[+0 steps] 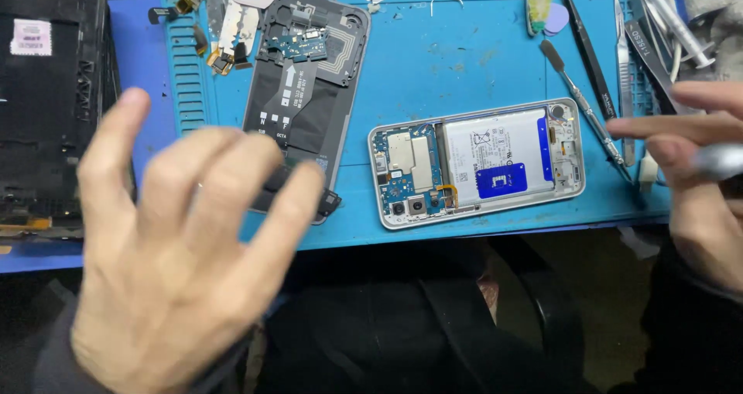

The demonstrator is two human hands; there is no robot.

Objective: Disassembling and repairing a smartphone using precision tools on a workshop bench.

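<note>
While the phone [476, 162] lies lengthwise left-right, cameras left, left hand [174, 262] spreads open; right hand [693, 169] grips a tool [716, 160].

Work mat [433, 61]: bright blue, ridged pattern along its left edge. Opened phone [476, 164]: silver-grey frame, white battery bearing a royal-blue label, blue circuit board with silver shields. Back cover [306, 92]: dark grey, black flex strip with white markings. Toothbrush [538, 7]: pale yellow-green bristles.
</note>
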